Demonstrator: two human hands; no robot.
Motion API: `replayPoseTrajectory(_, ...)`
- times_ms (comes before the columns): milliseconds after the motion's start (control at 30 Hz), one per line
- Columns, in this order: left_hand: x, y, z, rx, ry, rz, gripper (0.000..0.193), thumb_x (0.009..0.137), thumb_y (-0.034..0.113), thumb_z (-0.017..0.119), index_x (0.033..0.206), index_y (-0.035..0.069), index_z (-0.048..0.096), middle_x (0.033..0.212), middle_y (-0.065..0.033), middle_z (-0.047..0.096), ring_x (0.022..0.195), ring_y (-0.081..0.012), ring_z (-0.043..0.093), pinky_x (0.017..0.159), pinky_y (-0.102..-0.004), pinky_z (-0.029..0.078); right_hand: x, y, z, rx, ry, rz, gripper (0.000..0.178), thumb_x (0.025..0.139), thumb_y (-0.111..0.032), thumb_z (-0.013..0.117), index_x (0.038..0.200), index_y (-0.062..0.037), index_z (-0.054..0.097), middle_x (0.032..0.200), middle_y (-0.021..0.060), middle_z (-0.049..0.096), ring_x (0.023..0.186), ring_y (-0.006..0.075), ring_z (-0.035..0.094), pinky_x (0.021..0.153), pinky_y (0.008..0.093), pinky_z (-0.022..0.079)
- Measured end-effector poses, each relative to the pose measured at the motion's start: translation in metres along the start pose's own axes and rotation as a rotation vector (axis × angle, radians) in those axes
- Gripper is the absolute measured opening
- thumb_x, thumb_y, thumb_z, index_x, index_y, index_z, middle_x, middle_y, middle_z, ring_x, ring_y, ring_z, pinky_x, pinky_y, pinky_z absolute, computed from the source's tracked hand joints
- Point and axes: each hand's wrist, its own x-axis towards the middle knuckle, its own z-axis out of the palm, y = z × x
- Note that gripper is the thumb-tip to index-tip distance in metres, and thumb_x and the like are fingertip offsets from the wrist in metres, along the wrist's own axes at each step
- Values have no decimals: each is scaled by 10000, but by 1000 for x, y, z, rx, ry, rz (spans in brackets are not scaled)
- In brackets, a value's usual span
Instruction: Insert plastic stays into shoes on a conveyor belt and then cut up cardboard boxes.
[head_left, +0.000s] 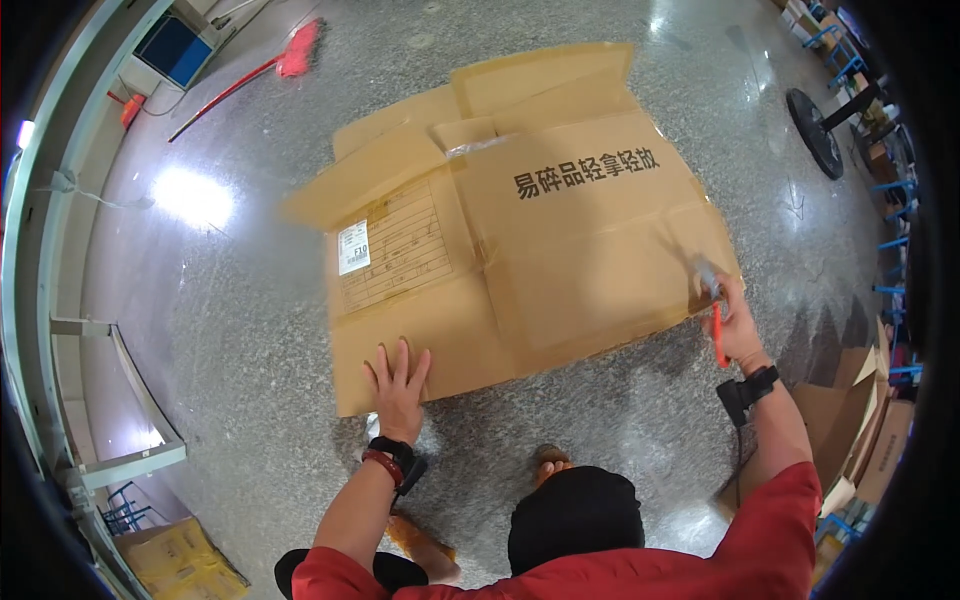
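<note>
A large brown cardboard box (590, 260), flattened out, lies on the floor in front of me with its flaps at the far side partly raised. It has black printing, a white label (354, 248) and strips of tape. My left hand (398, 395) rests on its near left corner, palm down with fingers spread. At the right edge of the cardboard, my right hand (735, 320) is closed round what look like orange-handled scissors (719, 338). Their grey front part is blurred and lies over the cardboard edge, so I cannot tell whether it cuts in.
A red broom (230, 95) lies on the floor at the far left. Folded cartons (850, 430) stand close by my right arm. A black round base (815, 133) is at the far right, a metal frame (130, 465) at the left, a taped carton (180, 560) at the near left.
</note>
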Motion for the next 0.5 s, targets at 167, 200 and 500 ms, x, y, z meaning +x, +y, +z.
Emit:
replayPoseTrajectory(167,1,-5,-3,-48,4,-5,624,797,-16,536,1359,249,473,1484,-103,329,1337,-449,271,1091,-629,153,69,74,-23,287,-7,614,508,802,-127,703,1202,-28,407,1003,171,607,894,239,611,758,360,496)
replayPoseTrajectory(200,1,-9,-2,-57,17,-5,624,797,-16,536,1359,249,473,1484,-103,329,1337,-449,271,1091,-629,153,81,86,-14,255,-78,662,517,804,-147,711,1211,-29,416,958,156,618,867,208,609,750,338,497)
replayPoseTrajectory(500,12,-16,-33,-89,144,5,567,848,63,529,1375,255,445,1462,-129,346,1333,-451,274,1088,-630,158,181,-4,-99,367,111,500,541,771,-207,732,1211,-29,471,897,84,615,811,154,589,709,312,490)
